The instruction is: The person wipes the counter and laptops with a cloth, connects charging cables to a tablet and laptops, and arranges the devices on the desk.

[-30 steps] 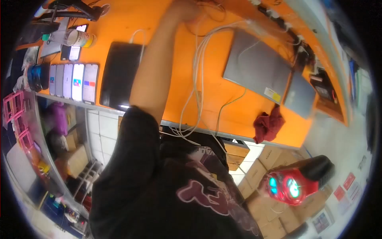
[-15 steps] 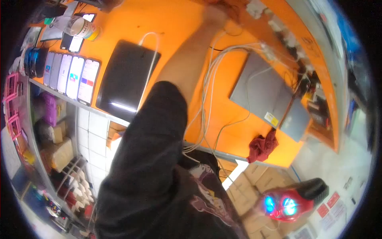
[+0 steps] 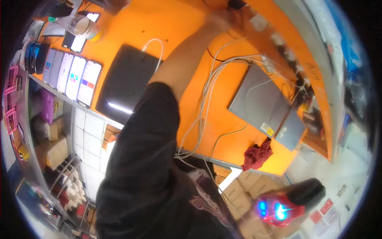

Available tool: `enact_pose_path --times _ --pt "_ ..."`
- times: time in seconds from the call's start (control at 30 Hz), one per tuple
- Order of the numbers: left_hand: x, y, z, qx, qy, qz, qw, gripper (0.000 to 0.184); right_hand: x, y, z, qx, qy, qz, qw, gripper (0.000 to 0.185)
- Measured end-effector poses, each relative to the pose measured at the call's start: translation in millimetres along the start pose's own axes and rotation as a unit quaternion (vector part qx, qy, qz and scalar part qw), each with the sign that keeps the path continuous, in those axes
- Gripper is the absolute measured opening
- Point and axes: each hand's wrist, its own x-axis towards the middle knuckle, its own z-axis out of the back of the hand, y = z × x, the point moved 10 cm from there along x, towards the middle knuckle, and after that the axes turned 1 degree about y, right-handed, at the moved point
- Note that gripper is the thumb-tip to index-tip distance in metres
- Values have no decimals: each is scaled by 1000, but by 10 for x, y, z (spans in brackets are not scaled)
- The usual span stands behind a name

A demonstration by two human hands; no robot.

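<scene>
My left hand, on a bare forearm below a black sleeve, reaches to the far top edge of the orange table. It is blurred among dark cables, close to a black plug-like piece; its fingers do not show clearly. At the lower right my right hand, partly seen and smeared, is at the side of a red and black device with two glowing blue lights, seemingly gripping it. White cables run across the table beside my left arm.
A closed black laptop, several lit phones and a clear bottle lie left of my arm. A grey laptop and a dark red cloth lie to the right. Cardboard boxes stand below the table edge.
The view has shifted slightly, moving the table contents a little left and down. My left hand stays at the far edge, slightly further right. The lit device stays at the lower right.
</scene>
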Motion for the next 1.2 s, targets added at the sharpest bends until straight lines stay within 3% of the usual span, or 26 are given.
enact_pose_path --times 0.03,0.1,0.17,0.23,0.3,0.33,0.43,0.6,0.63,0.73,0.9,0.97,1.07,1.13,1.2 --pt "-74 30 152 4 -4 -8 1000 23 21 -24 -48 4 7 -2 1000 50" --pt "-412 31 821 -262 -71 -85 959 27 77 -92 -204 10 32 -6 999 49" --pt "-779 80 1455 -220 -89 -5 972 25 141 -188 -442 15 65 -17 998 49" --pt "-1192 341 1778 -264 -134 82 952 25 205 -319 -773 17 109 -34 993 48" --pt "-1827 344 2057 -453 -87 199 865 21 278 -503 -1259 17 161 -58 985 47" --pt "-2125 253 2235 -467 -62 199 860 23 288 -581 -1503 16 187 -67 980 46" --pt "-2912 127 2513 -543 -8 319 777 40 336 -938 -2505 0 280 -110 954 45" --pt "-3226 580 2474 -682 -22 350 642 62 344 -1459 -4053 -32 378 -139 915 46" --pt "-3091 480 2573 -683 -30 350 641 72 359 -1533 -4279 -64 392 -125 909 47" --pt "-2740 884 2362 -618 -46 366 694 61 544 -1796 -4738 -112 404 -118 900 51" --pt "-2097 1076 2117 -691 -2 326 645 54 809 -1934 -5266 -114 390 -119 906 57" --pt "-1950 1177 2074 -679 -20 351 645 39 906 -1954 -5449 -99 413 -116 898 56" --pt "-1677 1403 1751 -698 -24 330 635 44 1056 -1985 -5609 -96 425 -116 893 53" --pt "-1599 1485 1608 -694 -4 335 637 60 1123 -1971 -5675 -106 414 -115 897 52" --pt "-1522 1492 1599 -677 -15 331 657 63 1254 -2004 -5599 -132 344 -148 918 49"
